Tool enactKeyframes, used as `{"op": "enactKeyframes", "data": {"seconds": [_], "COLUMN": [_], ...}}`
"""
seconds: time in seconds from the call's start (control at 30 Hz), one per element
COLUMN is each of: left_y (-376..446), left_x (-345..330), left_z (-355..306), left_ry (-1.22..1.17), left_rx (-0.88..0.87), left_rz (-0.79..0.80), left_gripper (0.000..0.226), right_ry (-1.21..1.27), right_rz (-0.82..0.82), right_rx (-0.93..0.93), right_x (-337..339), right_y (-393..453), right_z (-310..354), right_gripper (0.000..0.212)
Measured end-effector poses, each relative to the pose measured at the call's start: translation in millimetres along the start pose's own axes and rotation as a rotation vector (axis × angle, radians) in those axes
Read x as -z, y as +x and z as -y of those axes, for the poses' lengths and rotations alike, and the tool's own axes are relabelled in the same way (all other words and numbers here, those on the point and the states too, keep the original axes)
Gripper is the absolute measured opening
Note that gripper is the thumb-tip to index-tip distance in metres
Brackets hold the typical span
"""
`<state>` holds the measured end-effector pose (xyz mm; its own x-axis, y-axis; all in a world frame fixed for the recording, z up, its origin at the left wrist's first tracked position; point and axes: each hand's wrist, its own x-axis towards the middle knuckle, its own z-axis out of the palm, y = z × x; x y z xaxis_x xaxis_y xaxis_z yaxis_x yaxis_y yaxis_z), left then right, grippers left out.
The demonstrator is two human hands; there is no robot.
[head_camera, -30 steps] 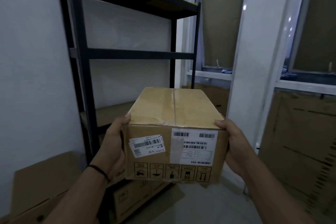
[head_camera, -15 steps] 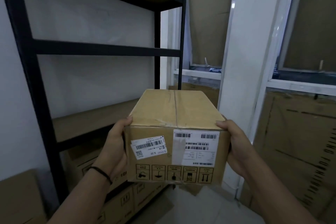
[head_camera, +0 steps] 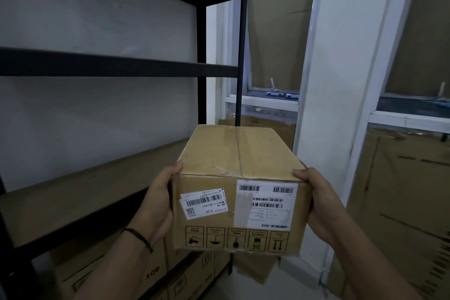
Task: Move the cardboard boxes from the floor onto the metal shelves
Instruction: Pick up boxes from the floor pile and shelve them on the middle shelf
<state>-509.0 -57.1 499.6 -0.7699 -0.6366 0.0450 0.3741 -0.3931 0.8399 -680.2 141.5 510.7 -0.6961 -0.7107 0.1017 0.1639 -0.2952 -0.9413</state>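
We see a dim, bluish room, lit mostly by weak daylight through the window [head_camera: 275,95] gap. The wall [head_camera: 97,19] is evenly grey; under the shelf [head_camera: 73,192] shadow deepens. Straight uprights bow near the edges, and the small label print seems slightly soft.

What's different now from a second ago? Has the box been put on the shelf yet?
Not yet. The person has stepped closer to the shelf, which now fills the left of the view, and carried the box toward it. Nothing was let go: the left hand and right hand keep the same grip on the box's sides, and it is still in the air.
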Motion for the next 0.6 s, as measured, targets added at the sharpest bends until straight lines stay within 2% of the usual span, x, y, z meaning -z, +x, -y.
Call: {"op": "enactKeyframes", "data": {"seconds": [0.2,0.37,0.6], "left_y": [44,89,161], "left_x": [-4,-17,-50], "left_z": [7,20,46], "left_ry": [0.029,0.066,-0.012], "left_rx": [-0.007,-0.054,-0.099], "left_rz": [-0.006,-0.029,-0.151], "left_gripper": [0.049,0.042,0.039], "right_ry": [0.025,0.038,0.050], "right_rz": [0.017,0.057,0.131], "right_rx": [-0.008,-0.027,-0.117], "right_x": [14,39,82], "right_y": [48,103,204], "right_z": [-6,-12,-11], "right_gripper": [0.028,0.026,0.026]}}
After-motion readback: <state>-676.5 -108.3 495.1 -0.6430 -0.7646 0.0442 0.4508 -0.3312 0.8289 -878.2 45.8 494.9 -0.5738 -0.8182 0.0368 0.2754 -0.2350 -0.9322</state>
